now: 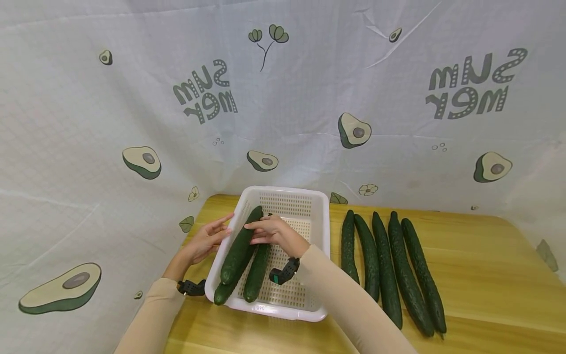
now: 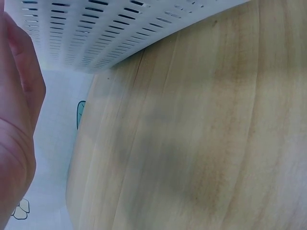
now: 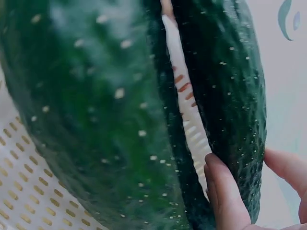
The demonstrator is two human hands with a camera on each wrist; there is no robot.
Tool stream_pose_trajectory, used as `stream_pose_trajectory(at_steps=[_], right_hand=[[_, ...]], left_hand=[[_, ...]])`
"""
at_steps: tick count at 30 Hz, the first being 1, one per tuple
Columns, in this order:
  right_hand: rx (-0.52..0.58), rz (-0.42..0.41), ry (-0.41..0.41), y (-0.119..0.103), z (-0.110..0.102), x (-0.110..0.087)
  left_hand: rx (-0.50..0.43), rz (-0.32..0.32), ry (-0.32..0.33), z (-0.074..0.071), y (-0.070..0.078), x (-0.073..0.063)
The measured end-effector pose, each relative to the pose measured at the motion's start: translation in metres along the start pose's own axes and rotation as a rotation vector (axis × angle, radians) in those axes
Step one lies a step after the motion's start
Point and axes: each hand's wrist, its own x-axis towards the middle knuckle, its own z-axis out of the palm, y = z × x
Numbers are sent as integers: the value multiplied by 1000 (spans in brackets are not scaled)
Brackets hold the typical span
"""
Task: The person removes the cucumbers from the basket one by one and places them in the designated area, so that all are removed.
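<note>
Head view shows a white basket (image 1: 292, 313) set on the wooden table (image 1: 486, 265), its walls and floor pierced by rows of small slots. Three cucumbers are held in it, all gathered toward the left side and laid lengthwise, so that the right part of the floor is left uncovered. The upper cucumber (image 1: 239, 253) is laid slantwise along the left wall. By it the lower cucumber (image 1: 222, 294) is mostly covered, only its near end being plainly seen at the near left corner. The third cucumber (image 1: 258, 275) is placed just to their right, its far end partly hidden by the right hand (image 1: 276, 231).

The upper cucumber is pinched by the right hand; in the right wrist view, fingers are seen on both its sides. The left hand (image 1: 208, 242) is held at the basket's left rim, its fingers extended and loosely spread.

Outside the basket, to its right, five cucumbers (image 1: 386, 273) are lined up side by side on the table. Behind the table a white curtain (image 1: 300, 113) printed with avocados is hung.
</note>
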Motion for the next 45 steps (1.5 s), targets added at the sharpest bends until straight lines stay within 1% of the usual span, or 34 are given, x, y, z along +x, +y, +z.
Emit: stream_pose_trajectory(at_steps=[5, 16, 25, 30, 31, 38, 43, 45], right_hand=[[6, -3, -2, -1, -2, -3], [4, -36, -56, -6, -3, -11], [76, -70, -57, -18, -6, -24], [95, -111, -69, -27, -14, -33], [85, -121, -69, -29, -16, -35], [72, -151, -51, -43, -33, -47], [64, -169, -67, -50, -46, -55], [55, -183, -85, -53, -51, -58]], left_hand=[[2, -2, -3, 1, -1, 0], [14, 4, 1, 1, -2, -2], [5, -2, 10, 3, -3, -1], [-1, 4, 14, 3, 0, -1], [-4, 5, 16, 4, 0, -1], [1, 3, 23, 4, 2, -2], [-2, 1, 25, 4, 2, -3], [-3, 4, 20, 4, 2, -3]])
